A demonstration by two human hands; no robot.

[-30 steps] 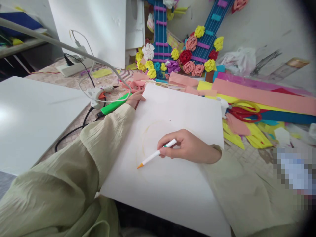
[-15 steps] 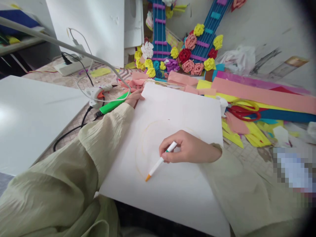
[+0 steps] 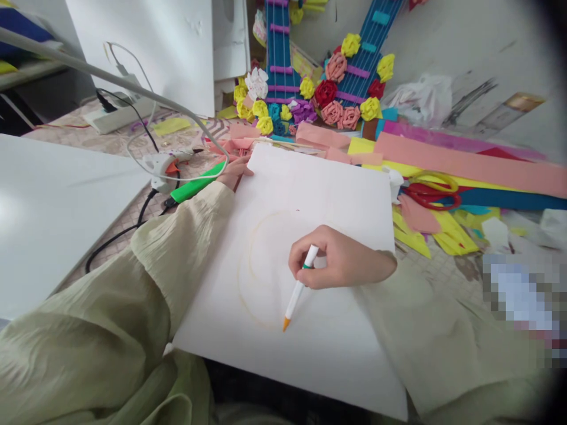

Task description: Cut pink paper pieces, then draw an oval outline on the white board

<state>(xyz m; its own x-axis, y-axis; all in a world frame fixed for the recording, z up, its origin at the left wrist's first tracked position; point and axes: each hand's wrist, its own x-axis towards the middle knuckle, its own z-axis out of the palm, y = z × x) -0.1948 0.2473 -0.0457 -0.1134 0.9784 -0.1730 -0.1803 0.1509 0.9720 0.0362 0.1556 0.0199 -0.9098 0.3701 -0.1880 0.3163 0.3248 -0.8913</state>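
Observation:
My right hand (image 3: 336,260) is closed around a white marker (image 3: 296,298) with an orange tip and a green band. Its tip is at the lower part of a faint yellow-orange curved line (image 3: 240,289) on a white board (image 3: 283,378). The board lies slanted in front of me, its near edge reaching past the table. At the board's upper left edge, my left hand (image 3: 234,172) grips it, thumb on top; its other fingers are partly hidden. A green stick-like tool (image 3: 197,184) lies beside that hand.
A white glue gun (image 3: 163,168) with cords and a power strip (image 3: 117,115) are on the left, near another white board (image 3: 57,224). Red and yellow scissors (image 3: 432,192) and coloured paper strips (image 3: 469,159) lie right. Flower-decorated blue guitar shapes (image 3: 279,71) stand behind.
My right hand has moved the marker tip right and slightly down, and the marker stands steeper. The curved line now extends farther along the bottom. My left hand stays at the board's edge.

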